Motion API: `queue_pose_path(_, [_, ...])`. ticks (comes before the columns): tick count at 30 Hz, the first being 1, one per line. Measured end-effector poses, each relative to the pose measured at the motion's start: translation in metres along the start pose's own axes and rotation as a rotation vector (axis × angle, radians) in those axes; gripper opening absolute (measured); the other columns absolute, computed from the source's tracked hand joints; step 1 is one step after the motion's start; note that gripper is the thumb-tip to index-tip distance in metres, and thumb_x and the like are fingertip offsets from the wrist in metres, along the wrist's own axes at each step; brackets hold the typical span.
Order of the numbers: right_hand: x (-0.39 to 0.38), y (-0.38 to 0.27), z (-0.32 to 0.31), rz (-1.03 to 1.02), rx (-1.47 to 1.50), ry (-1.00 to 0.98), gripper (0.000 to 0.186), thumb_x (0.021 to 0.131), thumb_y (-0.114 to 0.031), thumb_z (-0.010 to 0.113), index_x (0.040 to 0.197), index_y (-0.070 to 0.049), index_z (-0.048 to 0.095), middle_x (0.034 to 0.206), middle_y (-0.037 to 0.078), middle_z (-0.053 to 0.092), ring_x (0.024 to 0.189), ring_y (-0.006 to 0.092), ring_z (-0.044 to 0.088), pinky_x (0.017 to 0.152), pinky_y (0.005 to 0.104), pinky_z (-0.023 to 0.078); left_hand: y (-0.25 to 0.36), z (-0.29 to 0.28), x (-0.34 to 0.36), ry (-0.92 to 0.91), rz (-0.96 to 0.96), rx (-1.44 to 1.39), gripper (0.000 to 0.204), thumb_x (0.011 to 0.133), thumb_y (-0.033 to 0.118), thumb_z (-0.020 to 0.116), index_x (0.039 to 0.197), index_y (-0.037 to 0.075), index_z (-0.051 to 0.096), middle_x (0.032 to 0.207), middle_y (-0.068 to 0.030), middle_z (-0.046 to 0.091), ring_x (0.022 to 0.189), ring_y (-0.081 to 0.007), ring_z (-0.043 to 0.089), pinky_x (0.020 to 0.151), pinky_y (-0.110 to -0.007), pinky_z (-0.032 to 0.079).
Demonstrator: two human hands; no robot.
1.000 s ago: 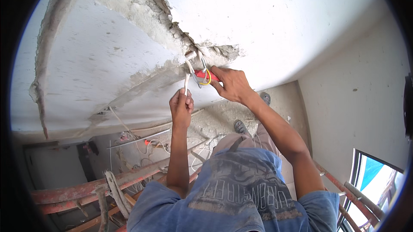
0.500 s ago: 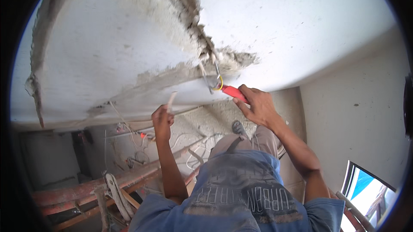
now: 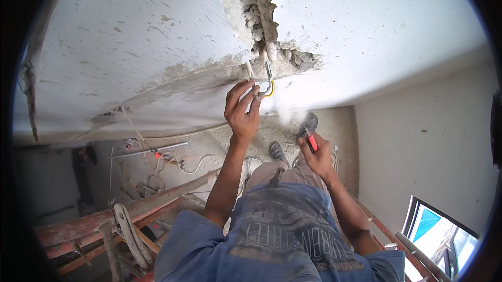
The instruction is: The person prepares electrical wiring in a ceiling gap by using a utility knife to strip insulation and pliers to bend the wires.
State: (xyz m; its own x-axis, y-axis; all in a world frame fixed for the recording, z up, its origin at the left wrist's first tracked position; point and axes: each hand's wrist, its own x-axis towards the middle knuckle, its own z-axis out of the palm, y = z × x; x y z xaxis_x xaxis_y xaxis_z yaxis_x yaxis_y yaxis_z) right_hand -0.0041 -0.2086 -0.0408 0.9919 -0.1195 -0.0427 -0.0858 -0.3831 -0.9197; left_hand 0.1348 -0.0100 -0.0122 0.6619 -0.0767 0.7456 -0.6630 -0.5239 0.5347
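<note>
Wires (image 3: 267,91), grey and yellow, hang in a curved bunch from a broken-out channel (image 3: 260,15) in the white wall. My left hand (image 3: 243,109) is raised to them, its fingertips pinched on the grey wire ends. A short pale tube end (image 3: 250,68) sticks out of the plaster just above those fingers. Lower and to the right, my right hand (image 3: 318,157) grips a red-handled tool (image 3: 312,142), held away from the wires; its working end is hard to make out. A whitish blur (image 3: 285,110) hangs in the air between the wires and the tool.
Red metal bars and wooden poles (image 3: 128,235) run along the lower left. Loose cable (image 3: 198,163) and a long thin rod (image 3: 157,150) lie on the dusty floor. A window (image 3: 439,232) is at lower right, beside a plain side wall (image 3: 418,141).
My left hand has risen to the wires; the pale stick-like piece it held is no longer in it. My right hand has drawn the red-handled tool down and away from the wires.
</note>
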Motion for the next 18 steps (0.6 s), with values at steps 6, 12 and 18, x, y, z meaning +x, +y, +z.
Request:
queue_pose_path(6, [0.1, -0.078, 0.001, -0.377, 0.054, 0.176, 0.02, 0.085, -0.009, 0.069, 0.102, -0.001, 0.069, 0.08, 0.015, 0.066, 0.067, 0.0249, 0.063, 0.065, 0.0317, 0.05, -0.005, 0.0, 0.011, 0.254, -0.495, -0.37, 0.033, 0.102, 0.021, 0.052, 0.1, -0.01, 0.063, 0.097, -0.0168, 0.07, 0.089, -0.0214, 0.068, 0.084, -0.035, 0.056])
queue_pose_path(12, [0.146, -0.076, 0.015, -0.645, 0.117, 0.096, 0.009, 0.087, -0.004, 0.066, 0.093, 0.003, 0.067, 0.072, 0.007, 0.06, 0.063, 0.0108, 0.05, 0.059, 0.0263, 0.043, 0.0, -0.008, 0.025, 0.232, -0.558, -0.357, 0.034, 0.102, 0.024, 0.051, 0.101, -0.009, 0.063, 0.095, -0.0174, 0.069, 0.082, -0.0197, 0.068, 0.077, -0.032, 0.058])
queue_pose_path(18, [0.151, -0.074, 0.029, -0.532, 0.146, 0.462, 0.016, 0.082, 0.002, 0.06, 0.095, 0.0, 0.068, 0.071, 0.009, 0.061, 0.061, 0.0151, 0.056, 0.061, 0.0256, 0.046, -0.01, -0.005, 0.018, 0.308, -0.685, -0.448, 0.034, 0.102, 0.026, 0.053, 0.106, -0.007, 0.063, 0.099, -0.015, 0.068, 0.088, -0.0188, 0.066, 0.077, -0.031, 0.055])
